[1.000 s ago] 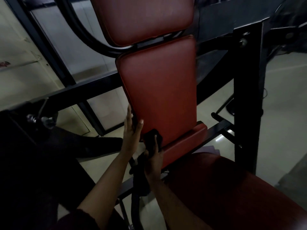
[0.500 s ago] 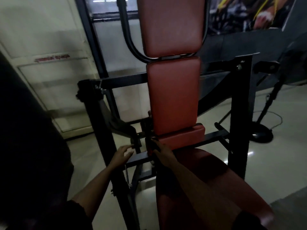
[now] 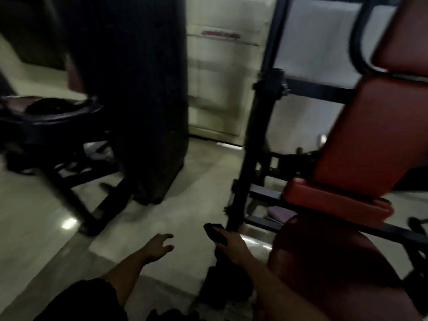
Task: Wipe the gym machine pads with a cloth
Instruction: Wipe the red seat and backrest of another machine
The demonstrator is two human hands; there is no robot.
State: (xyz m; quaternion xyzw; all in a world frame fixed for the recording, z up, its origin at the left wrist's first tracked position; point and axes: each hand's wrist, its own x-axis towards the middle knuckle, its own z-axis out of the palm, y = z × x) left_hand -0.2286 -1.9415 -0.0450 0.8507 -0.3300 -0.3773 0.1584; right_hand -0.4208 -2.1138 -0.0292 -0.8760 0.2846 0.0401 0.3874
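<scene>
**A:** Where's the cloth?

**Me:** In my right hand [image 3: 232,245]. My fingers are curled round a dark wad of the cloth [image 3: 214,232], and what looks like the rest hangs down under my wrist. It's low, just left of the seat [image 3: 324,286] and near the foot of the black post [image 3: 250,158]. It isn't on any pad.

**A:** And your other hand?

**Me:** My left hand [image 3: 158,247] holds nothing. Its fingers are spread loosely over the floor [image 3: 185,205], a little apart from the right.

**A:** How will the cloth behave?

**Me:** I'd judge it light, soft and limp, with no stiffness at all. A loose end will trail and could catch on the frame. I'd gather the hanging part into my palm and press a flat fold against the pad with my fingers, not pinch a corner.

**A:** And the pads?

**Me:** The back pad [image 3: 370,135] and the low pad [image 3: 335,200] beneath it look like smooth red vinyl over firm padding, fixed to the frame. They shouldn't shift when I push, and the cloth should slide easily. It's dim and blurred, so I can't tell whether they're wet or dusty.
</scene>
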